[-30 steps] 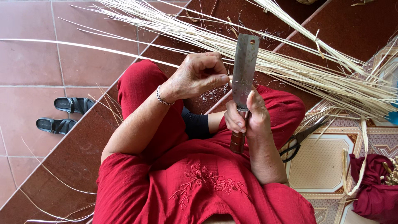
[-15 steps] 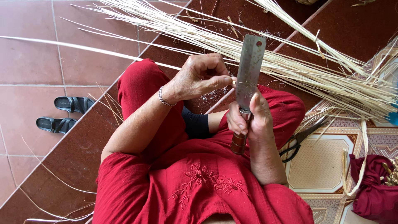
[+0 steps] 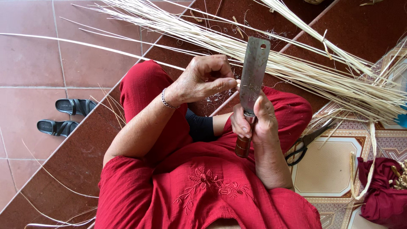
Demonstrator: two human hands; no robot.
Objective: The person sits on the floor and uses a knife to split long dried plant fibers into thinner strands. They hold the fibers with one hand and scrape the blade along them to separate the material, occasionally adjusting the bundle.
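The right hand (image 3: 254, 121) grips a cleaver (image 3: 253, 72) upright; the left hand (image 3: 199, 80) pinches a thin cane strip (image 3: 127, 50) against its blade.

The flat grey metal knife blade (image 3: 253, 72) looks dull and spotty, not shiny. Its round brown wooden handle (image 3: 244, 144) looks smooth. The long pale dry straw strips (image 3: 296, 68) look matt and stringy. The red cloth clothes (image 3: 203, 186) look soft, with sewn flowers. The red-brown floor tiles (image 3: 29, 63) look smooth with a little shine. The black sandals (image 3: 63, 116) look like shiny plastic.
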